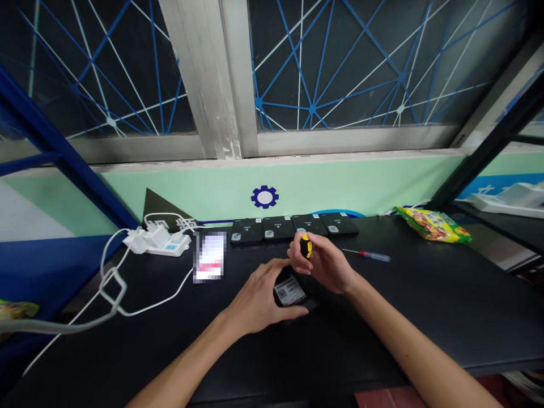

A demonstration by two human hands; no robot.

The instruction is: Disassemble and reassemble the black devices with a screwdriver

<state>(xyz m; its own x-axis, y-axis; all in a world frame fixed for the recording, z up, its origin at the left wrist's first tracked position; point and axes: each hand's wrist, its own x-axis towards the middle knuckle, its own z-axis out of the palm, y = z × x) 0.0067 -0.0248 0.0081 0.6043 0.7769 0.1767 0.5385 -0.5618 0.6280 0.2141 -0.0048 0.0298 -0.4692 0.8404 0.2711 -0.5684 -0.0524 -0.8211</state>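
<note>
Near black boxes (278,228) and screwdriver (376,256), left fingers (291,313) around labelled device (290,290), right fingers (296,259) around yellow-black handle (305,247).

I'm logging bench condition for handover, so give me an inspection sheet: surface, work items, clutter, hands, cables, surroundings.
Surface: black tabletop, bare at front right.
Work items: dark labelled device; yellow-and-black handle; four flat black boxes in a row behind.
Clutter: screwdriver lying to the right; snack packet at back right; pixelated rectangle at left, unidentifiable.
Hands: left hand around the labelled device; right hand closed on the handle.
Cables: white cables loose at left, near a power strip.
Surroundings: green wall below patterned windows.
</note>
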